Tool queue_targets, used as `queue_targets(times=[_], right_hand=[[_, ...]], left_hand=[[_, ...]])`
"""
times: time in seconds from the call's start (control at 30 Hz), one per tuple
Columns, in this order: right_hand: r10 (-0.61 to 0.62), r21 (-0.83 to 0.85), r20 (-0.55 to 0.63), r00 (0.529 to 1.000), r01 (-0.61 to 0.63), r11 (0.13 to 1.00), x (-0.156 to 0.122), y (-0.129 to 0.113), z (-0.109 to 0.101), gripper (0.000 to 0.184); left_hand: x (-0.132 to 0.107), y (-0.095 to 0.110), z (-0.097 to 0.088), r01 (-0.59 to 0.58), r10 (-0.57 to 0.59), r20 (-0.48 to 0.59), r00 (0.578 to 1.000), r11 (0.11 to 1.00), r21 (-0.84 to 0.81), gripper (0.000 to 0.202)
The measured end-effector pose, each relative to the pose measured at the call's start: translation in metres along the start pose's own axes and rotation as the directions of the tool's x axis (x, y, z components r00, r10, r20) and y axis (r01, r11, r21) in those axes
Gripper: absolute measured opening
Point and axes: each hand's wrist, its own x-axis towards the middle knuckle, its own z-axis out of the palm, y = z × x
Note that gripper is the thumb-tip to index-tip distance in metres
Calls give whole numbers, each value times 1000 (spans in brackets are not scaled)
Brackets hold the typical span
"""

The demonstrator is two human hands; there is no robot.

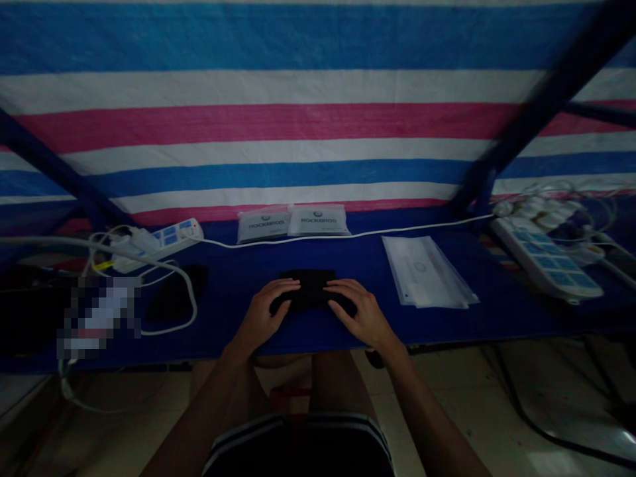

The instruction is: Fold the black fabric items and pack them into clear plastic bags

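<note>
My left grip (263, 313) and right grip (360, 313) curve narrowly over either side of the black folded item (309, 288) on the worktop (223, 291), firmness unclear; it looks soft and light, best taken by its edges.

Two ROCKBROS pouches (293, 224), a clear plastic sleeve (427, 273), two white power strips (544, 258), a white cable (348, 237), a striped tarpaulin (278, 126)

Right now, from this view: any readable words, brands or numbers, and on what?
"ROCKBROS" on the left white pouch, under a round logo.
"ROCKBROS" on the right white pouch, under a round logo.
The paper in a clear sleeve carries a round mark and print, too blurred to read.
Nothing else is legible.
</note>
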Motion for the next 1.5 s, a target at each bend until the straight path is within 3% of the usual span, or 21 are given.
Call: queue_targets(times=[0.2,0.47,0.6,0.7,0.9,1.03,1.3,1.5], right_hand=[[5,54,-9,1000,-5,999,0,-3,-3,22],[14,46,-26,1000,-13,999,0,0,-2,17],[41,61,-46,998,-39,997,0,0,-2,16],[70,70,-67,995,-66,995,1,0,-1,14],[162,83,-136,977,-151,985,1,5,2,14],[207,70,-139,969,-198,978,0,10,2,20],[230,119,-120,966,-216,969,0,4,-2,31],[163,164,-73,984,-149,975,-1,-1,-9,35]], left_hand=[[0,3,-2,29,-31,-30,999,998,-61,27],[-1,6,-6,70,-70,9,998,980,-186,32],[1,4,-6,93,-90,24,996,983,-158,35],[1,4,-8,46,-36,90,995,992,-118,33],[-1,5,-9,-71,84,258,962,996,-59,68],[-1,2,-6,-64,68,252,965,998,-25,80],[3,-4,-1,21,-5,124,992,992,-128,43],[1,-4,-3,127,-113,84,990,976,-178,35]])
